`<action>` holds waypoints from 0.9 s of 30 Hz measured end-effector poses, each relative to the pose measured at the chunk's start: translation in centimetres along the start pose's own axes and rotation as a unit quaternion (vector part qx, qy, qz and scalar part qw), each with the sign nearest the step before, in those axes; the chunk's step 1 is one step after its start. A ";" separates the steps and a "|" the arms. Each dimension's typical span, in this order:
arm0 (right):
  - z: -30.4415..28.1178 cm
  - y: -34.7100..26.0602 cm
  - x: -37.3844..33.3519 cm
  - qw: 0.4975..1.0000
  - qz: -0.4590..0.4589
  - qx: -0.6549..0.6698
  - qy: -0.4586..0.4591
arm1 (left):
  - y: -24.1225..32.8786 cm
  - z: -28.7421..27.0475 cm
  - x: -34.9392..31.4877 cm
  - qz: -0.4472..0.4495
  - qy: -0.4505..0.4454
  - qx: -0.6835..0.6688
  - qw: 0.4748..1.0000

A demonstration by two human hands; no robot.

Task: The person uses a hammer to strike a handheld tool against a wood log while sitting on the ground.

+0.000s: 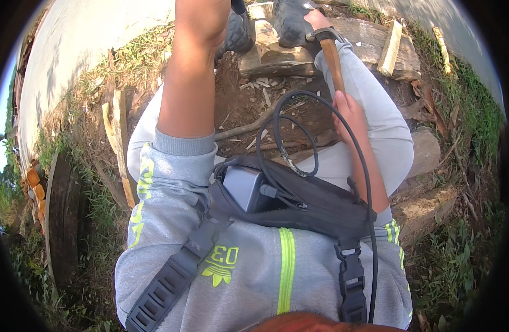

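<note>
My right hand (351, 113) is closed round the lower end of the wooden handle of a hammer (333, 63). The hammer's dark metal head lies over my right shin, just above the ankle. My left forearm reaches up to the top edge, where my left hand (202, 22) is cut off. Beside that hand the rounded end of a black thing (239, 6) sticks out, seemingly in its grip; the rest of it is out of view. Between my shoes (290, 25) and below them lies a split log (279, 61), with pale wood chips (262, 83) on the soil nearby.
A black waist bag (320, 199) sits across my lap, holding a grey box (243, 188). A black cable (276, 122) loops up from it. Split wood pieces (391, 47) rest on a log at right; long sticks (121, 149) lie at left. Grass borders a pale paved strip (88, 55).
</note>
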State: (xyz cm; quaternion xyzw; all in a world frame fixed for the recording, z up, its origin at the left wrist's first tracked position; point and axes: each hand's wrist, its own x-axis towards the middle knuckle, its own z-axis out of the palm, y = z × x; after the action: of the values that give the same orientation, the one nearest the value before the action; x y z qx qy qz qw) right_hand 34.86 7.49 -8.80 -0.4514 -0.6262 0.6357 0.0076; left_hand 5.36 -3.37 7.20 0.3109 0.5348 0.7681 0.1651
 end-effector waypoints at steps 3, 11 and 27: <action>-0.3 0.7 0.4 1.000 -0.020 -0.018 0.002 | -0.7 0.0 0.1 0.036 0.006 -0.017 0.999; -0.7 1.3 0.8 0.999 -0.036 -0.008 0.000 | -0.1 0.1 1.1 0.038 -0.027 -0.061 0.997; -0.8 0.9 0.6 1.000 -0.027 -0.007 -0.007 | -0.6 -2.9 1.3 -0.051 -0.110 -0.049 0.991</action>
State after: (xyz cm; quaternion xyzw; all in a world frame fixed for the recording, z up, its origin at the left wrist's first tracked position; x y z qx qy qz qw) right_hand 35.49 8.30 -9.70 -0.4297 -0.6425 0.6342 0.0176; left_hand 2.43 -4.45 6.36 0.3572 0.4904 0.7452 0.2768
